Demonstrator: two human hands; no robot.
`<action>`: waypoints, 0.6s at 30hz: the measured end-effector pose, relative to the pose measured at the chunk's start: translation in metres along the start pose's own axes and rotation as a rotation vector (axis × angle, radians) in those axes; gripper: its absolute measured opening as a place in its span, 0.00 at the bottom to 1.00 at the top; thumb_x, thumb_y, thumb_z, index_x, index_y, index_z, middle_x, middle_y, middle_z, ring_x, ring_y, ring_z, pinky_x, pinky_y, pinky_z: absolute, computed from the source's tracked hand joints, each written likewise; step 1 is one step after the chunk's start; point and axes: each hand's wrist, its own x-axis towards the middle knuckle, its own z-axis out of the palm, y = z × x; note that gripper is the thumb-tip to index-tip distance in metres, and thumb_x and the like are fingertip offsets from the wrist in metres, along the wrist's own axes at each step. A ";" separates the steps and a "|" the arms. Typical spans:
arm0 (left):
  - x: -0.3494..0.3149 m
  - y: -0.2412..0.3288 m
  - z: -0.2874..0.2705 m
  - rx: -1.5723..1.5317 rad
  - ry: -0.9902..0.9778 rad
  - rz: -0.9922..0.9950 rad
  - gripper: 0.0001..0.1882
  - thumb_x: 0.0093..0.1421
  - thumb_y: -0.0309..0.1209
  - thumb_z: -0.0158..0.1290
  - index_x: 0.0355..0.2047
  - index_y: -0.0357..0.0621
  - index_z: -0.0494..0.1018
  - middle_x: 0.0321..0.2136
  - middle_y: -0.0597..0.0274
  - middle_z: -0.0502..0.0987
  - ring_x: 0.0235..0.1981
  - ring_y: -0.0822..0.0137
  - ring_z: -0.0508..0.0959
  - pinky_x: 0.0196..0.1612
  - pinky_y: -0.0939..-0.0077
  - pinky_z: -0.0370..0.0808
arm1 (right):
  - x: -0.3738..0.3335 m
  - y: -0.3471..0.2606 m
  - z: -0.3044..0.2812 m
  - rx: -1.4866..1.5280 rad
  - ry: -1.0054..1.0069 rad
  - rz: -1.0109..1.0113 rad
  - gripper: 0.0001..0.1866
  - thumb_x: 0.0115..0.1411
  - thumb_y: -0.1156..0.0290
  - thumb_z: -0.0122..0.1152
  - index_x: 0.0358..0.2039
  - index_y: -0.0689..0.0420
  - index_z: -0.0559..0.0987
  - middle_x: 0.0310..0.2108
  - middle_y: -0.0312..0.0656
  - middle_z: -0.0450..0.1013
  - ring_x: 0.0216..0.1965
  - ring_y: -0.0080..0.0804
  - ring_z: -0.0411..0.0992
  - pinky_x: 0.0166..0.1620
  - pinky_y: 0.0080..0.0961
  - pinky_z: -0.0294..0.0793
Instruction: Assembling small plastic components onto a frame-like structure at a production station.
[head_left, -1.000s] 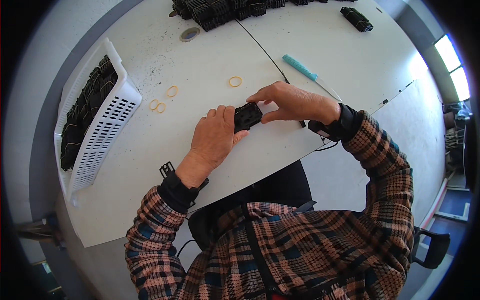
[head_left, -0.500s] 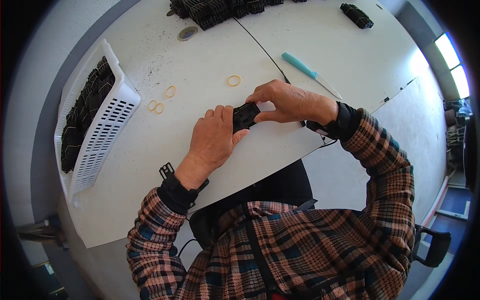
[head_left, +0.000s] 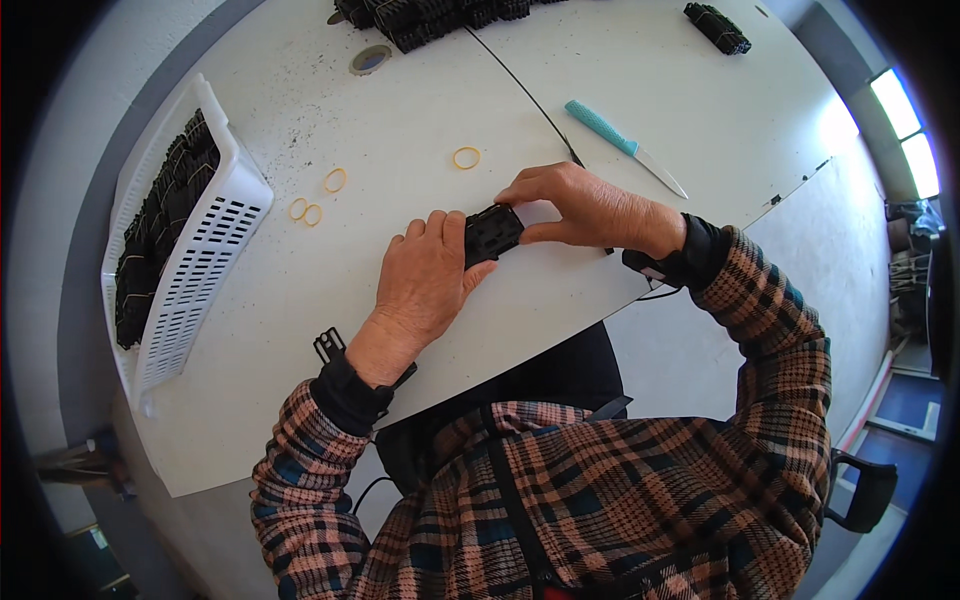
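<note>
Fingers (head_left: 440, 228) of the left hand (head_left: 425, 280) lie together and curl over the near edge of a small black plastic block (head_left: 492, 233), while the right hand (head_left: 590, 208) comes in from three o'clock and pinches the block's far side between thumb and fingertips; both wrists rest low on the surface (head_left: 420, 110). The block sits at the middle of that surface, between the two hands, its top face moulded with small square openings. Both forearms wear plaid flannel sleeves with dark cuffs. The surface is matt white and speckled with small dark marks. Four thin yellow rubber bands lie on it: one (head_left: 466, 157) at twelve o'clock of the block, one (head_left: 335, 180) at ten o'clock, and a touching pair (head_left: 305, 212) at nine o'clock. Farther at nine o'clock lies one white slotted plastic basket (head_left: 200, 275), tipped on its side and filled with black parts. At one o'clock lies one knife (head_left: 622, 145) with a teal textured handle. At twelve o'clock, by the far edge, a heap of black parts (head_left: 430, 14) lies, with one grey tape roll (head_left: 370, 59) beside it.
</note>
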 end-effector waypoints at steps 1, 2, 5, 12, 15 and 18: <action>0.000 0.000 0.000 0.004 0.002 0.007 0.28 0.58 0.48 0.58 0.46 0.37 0.65 0.37 0.56 0.72 0.37 0.57 0.74 0.38 0.64 0.72 | -0.001 0.002 0.001 -0.001 0.007 0.002 0.24 0.50 0.74 0.70 0.49 0.64 0.77 0.43 0.50 0.77 0.43 0.46 0.76 0.51 0.34 0.75; -0.001 0.000 0.001 -0.009 0.019 0.014 0.28 0.58 0.48 0.58 0.46 0.38 0.65 0.37 0.56 0.71 0.36 0.57 0.74 0.38 0.64 0.72 | -0.002 0.003 0.002 -0.001 0.016 0.005 0.24 0.49 0.74 0.71 0.49 0.63 0.78 0.43 0.50 0.77 0.43 0.45 0.75 0.51 0.34 0.74; -0.001 0.000 0.004 -0.025 0.049 0.050 0.28 0.58 0.47 0.58 0.47 0.38 0.65 0.37 0.56 0.71 0.36 0.56 0.74 0.38 0.63 0.72 | -0.003 0.007 0.001 0.037 0.028 0.036 0.24 0.49 0.75 0.71 0.48 0.63 0.78 0.43 0.50 0.77 0.44 0.44 0.75 0.51 0.33 0.74; 0.002 0.001 0.003 -0.077 0.080 0.049 0.27 0.57 0.44 0.58 0.47 0.38 0.64 0.36 0.54 0.71 0.34 0.53 0.73 0.35 0.60 0.70 | -0.004 0.011 0.003 0.182 0.021 0.157 0.23 0.48 0.73 0.71 0.46 0.63 0.80 0.42 0.50 0.77 0.44 0.42 0.76 0.51 0.31 0.74; 0.002 0.004 0.003 -0.079 0.085 0.055 0.25 0.58 0.42 0.58 0.47 0.38 0.63 0.36 0.54 0.71 0.34 0.52 0.72 0.35 0.59 0.69 | -0.006 0.017 0.007 0.215 0.052 0.123 0.21 0.47 0.72 0.72 0.43 0.64 0.81 0.40 0.49 0.78 0.43 0.40 0.76 0.50 0.29 0.74; 0.002 0.007 0.000 -0.080 0.075 0.061 0.24 0.58 0.41 0.57 0.47 0.38 0.63 0.36 0.54 0.71 0.33 0.52 0.72 0.34 0.58 0.68 | -0.005 0.018 0.007 0.229 0.054 0.120 0.20 0.47 0.72 0.72 0.42 0.64 0.81 0.39 0.49 0.78 0.42 0.40 0.76 0.50 0.29 0.74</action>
